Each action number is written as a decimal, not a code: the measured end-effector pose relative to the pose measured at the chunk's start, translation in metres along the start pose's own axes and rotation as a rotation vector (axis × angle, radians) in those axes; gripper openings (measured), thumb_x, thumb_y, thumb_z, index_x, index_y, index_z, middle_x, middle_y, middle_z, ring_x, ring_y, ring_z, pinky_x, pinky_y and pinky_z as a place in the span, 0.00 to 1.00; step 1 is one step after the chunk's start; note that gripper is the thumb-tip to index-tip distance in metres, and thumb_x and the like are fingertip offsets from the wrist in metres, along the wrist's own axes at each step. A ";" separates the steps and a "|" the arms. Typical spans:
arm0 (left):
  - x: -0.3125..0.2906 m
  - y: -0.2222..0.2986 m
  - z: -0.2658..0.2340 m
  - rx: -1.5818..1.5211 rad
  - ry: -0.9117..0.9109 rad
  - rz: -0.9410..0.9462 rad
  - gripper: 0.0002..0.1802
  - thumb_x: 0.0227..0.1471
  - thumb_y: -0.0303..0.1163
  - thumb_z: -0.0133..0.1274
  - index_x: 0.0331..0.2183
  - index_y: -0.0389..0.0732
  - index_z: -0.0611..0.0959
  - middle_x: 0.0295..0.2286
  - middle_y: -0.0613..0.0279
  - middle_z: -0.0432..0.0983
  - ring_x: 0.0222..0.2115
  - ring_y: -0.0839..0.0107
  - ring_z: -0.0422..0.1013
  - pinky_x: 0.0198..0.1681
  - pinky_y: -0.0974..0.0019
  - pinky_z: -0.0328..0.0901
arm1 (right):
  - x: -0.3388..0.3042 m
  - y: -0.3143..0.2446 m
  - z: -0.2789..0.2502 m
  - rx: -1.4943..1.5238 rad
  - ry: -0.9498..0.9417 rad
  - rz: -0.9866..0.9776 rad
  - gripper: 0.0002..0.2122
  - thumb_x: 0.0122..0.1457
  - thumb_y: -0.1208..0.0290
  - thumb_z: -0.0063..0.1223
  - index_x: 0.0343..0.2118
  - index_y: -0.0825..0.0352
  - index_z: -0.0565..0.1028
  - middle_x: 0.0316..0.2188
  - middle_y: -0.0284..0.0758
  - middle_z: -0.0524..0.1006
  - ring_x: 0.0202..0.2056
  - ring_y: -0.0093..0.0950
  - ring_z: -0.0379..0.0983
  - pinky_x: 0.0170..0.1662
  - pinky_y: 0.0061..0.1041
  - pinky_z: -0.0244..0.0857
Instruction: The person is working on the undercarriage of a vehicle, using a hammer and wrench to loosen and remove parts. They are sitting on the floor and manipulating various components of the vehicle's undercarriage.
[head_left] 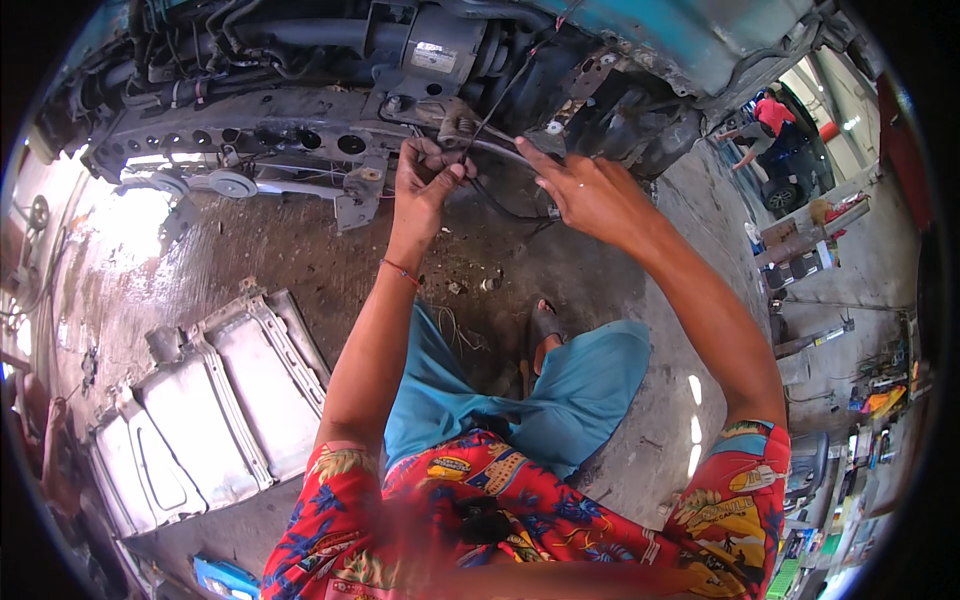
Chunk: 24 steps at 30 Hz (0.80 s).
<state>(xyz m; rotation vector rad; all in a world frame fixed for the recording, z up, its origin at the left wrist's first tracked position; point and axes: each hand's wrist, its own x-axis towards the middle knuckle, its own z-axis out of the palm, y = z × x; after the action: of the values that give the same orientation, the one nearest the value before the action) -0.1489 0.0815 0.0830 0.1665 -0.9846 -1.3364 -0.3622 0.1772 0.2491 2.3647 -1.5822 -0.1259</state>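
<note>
My left hand is closed in a pinch on a thin black cable below the bare front of a vehicle. The cable runs up across the metal frame. My right hand is just to the right, index finger stretched toward the left hand and the other fingers curled under. What it holds is hidden. A black hose-like loop hangs between the two hands. Behind them are a rusty bracket and a dark cylinder-shaped unit with a pale label.
A pale metal panel leans at the left over the wet concrete floor. Small debris lies by my foot. To the right are tools and parts, and a person in a red top beside another vehicle.
</note>
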 end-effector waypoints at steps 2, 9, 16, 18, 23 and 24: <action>0.001 -0.002 0.000 -0.004 -0.025 -0.003 0.19 0.60 0.21 0.60 0.45 0.42 0.66 0.37 0.52 0.83 0.38 0.66 0.78 0.44 0.64 0.72 | -0.002 0.008 -0.014 0.044 -0.050 -0.041 0.31 0.68 0.64 0.54 0.73 0.45 0.60 0.27 0.47 0.78 0.27 0.50 0.78 0.33 0.48 0.72; -0.002 0.004 -0.005 -0.047 -0.057 -0.004 0.21 0.61 0.27 0.61 0.44 0.43 0.64 0.40 0.46 0.83 0.42 0.62 0.80 0.46 0.62 0.73 | 0.008 -0.014 -0.009 -0.001 -0.033 -0.014 0.33 0.66 0.64 0.56 0.73 0.46 0.59 0.25 0.48 0.79 0.27 0.49 0.78 0.33 0.47 0.74; -0.003 0.003 -0.007 -0.106 -0.118 -0.023 0.21 0.60 0.25 0.59 0.43 0.45 0.62 0.44 0.40 0.82 0.48 0.57 0.80 0.47 0.61 0.73 | -0.002 -0.001 -0.042 -0.092 -0.213 0.323 0.31 0.67 0.65 0.55 0.72 0.45 0.62 0.23 0.48 0.78 0.27 0.49 0.79 0.33 0.48 0.74; -0.004 0.000 -0.005 -0.108 -0.110 -0.015 0.24 0.58 0.32 0.64 0.42 0.45 0.62 0.45 0.39 0.82 0.47 0.56 0.80 0.48 0.59 0.73 | -0.002 -0.003 -0.038 -0.045 -0.071 0.143 0.31 0.67 0.64 0.55 0.73 0.44 0.61 0.22 0.47 0.78 0.26 0.49 0.79 0.33 0.47 0.74; -0.008 0.002 -0.007 -0.097 -0.099 -0.017 0.25 0.57 0.34 0.64 0.42 0.46 0.62 0.46 0.38 0.82 0.46 0.54 0.79 0.47 0.58 0.73 | 0.010 -0.010 -0.021 -0.035 -0.089 0.065 0.30 0.69 0.62 0.54 0.72 0.41 0.60 0.22 0.47 0.79 0.28 0.50 0.79 0.34 0.49 0.73; -0.008 0.003 -0.008 -0.107 -0.108 -0.020 0.24 0.57 0.34 0.64 0.42 0.46 0.62 0.46 0.38 0.82 0.47 0.54 0.79 0.47 0.58 0.73 | 0.008 -0.006 -0.024 -0.008 -0.131 0.119 0.30 0.69 0.62 0.53 0.72 0.41 0.60 0.23 0.48 0.79 0.28 0.50 0.79 0.34 0.49 0.73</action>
<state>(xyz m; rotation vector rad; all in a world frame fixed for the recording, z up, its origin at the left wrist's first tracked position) -0.1405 0.0863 0.0759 0.0230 -1.0013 -1.4252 -0.3478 0.1767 0.2713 2.2911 -1.7745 -0.2653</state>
